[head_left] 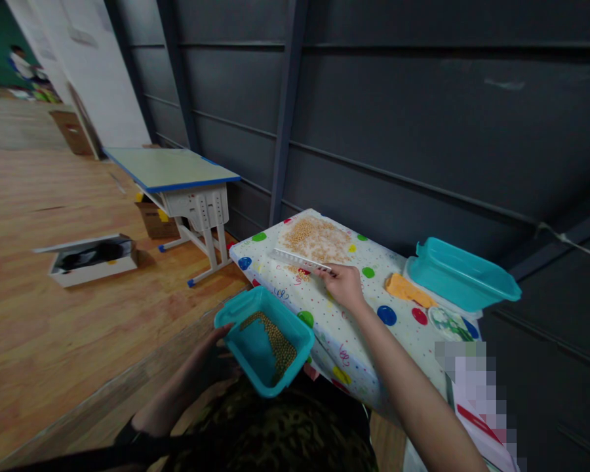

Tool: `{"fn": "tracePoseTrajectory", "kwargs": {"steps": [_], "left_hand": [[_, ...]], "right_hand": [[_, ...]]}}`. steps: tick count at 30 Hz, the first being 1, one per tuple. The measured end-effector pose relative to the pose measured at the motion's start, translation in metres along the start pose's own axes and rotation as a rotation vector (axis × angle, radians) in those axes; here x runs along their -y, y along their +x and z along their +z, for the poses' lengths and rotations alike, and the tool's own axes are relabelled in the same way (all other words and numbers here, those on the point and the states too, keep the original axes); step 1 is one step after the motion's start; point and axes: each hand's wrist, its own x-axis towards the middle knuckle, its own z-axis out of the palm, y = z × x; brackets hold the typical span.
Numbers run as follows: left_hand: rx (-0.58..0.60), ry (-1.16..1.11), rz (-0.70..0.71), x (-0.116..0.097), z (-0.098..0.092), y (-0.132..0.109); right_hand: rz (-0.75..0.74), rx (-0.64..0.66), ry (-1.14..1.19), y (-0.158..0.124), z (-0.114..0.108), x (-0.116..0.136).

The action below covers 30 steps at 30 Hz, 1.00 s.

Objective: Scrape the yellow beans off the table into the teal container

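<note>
My left hand (215, 354) grips a small teal tub (255, 344) from below and holds it tilted at the near edge of the dotted table (334, 328); a strip of beans (275, 341) lies inside it. With closed fingers my right hand (343, 283) holds a white ruler-like strip (299, 260) flat on the tabletop. Just beyond the strip lies a spread pile of loose beans (317, 239).
A larger teal tub (465, 274) sits at the table's right end, with an orange cloth (406, 288) and a round picture (447, 322) beside it. Further left stand a blue-edged desk (170, 169) and an open white box (91, 259) on the wooden floor.
</note>
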Motion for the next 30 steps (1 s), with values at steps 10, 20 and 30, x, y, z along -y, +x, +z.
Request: {"fn": "tracePoseTrajectory", "kwargs": {"steps": [10,20,30], "left_hand": [[-0.06,0.012,0.023,0.004,-0.0025,0.0061],[-0.018,-0.025,0.044,0.0052,-0.0033,0.006],[-0.031,-0.036,0.061,0.0052,-0.0013,0.0037]], "right_hand": [[-0.018,0.002,-0.011,-0.0027,0.003,0.004],[-0.038,-0.058,-0.055,-0.005,0.0076,0.003],[-0.079,-0.042,-0.032,-0.0063,0.0101,0.0033]]}}
